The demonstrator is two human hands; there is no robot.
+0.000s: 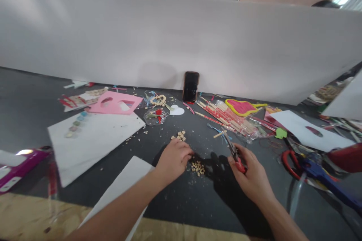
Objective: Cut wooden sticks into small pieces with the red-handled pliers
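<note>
My left hand point(174, 160) rests low over the dark tabletop, its fingers curled and pressed together; whatever they may pinch is hidden. Just beyond those fingers lies a cluster of small flower-shaped wooden pieces point(181, 134). A loose pile of small cut wooden bits point(198, 168) sits right beside the fingertips. My right hand point(251, 173) is closed round red-handled pliers point(233, 150), whose jaws point up and to the left. Near the jaw tips are a short wooden stick point(218, 134) and some blue threads point(214, 127).
A phone point(191, 87) leans on the white partition point(169, 41). Red-patterned sticks point(217, 115) and a pink-and-yellow fan shape point(243, 107) lie at back right. Blue-and-red scissors point(311, 167) are at right. White sheets point(85, 150), pink paper point(113, 101) and a purple glue gun point(25, 165) occupy the left.
</note>
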